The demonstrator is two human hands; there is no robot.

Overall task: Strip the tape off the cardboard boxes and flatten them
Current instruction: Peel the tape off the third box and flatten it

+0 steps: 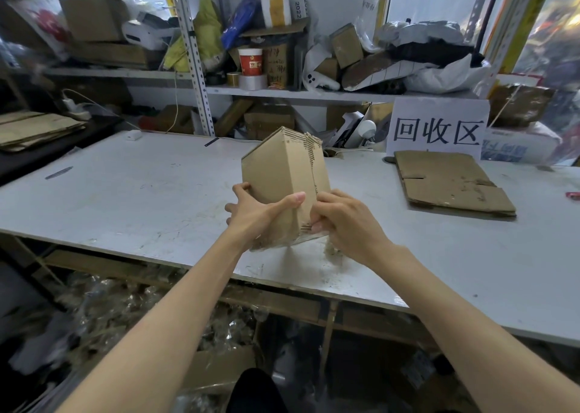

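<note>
Head view: a small cardboard box (279,168) is held in the air above the middle of the white table (141,193), tilted with its far end up. That far end is torn, so the corrugated edges show, and a ragged split runs down the right face. The left hand (254,212) grips the box's lower left part, with the thumb lying across the near face and the fingers wrapped round the left side. The right hand (345,221) is curled onto the lower right corner, thumb on the right face. A band of clear tape (282,241) crosses the box's bottom end and reaches those fingers. Whether they pinch the tape itself or only the cardboard cannot be told. On the table's right part lies a stack of flattened cardboard (452,183), and behind it at the table's back edge stands a white sign (437,130) with black characters. Below the table's near edge lies a heap of crumpled clear tape (110,303). Behind the table are cluttered shelves (282,94)
</note>
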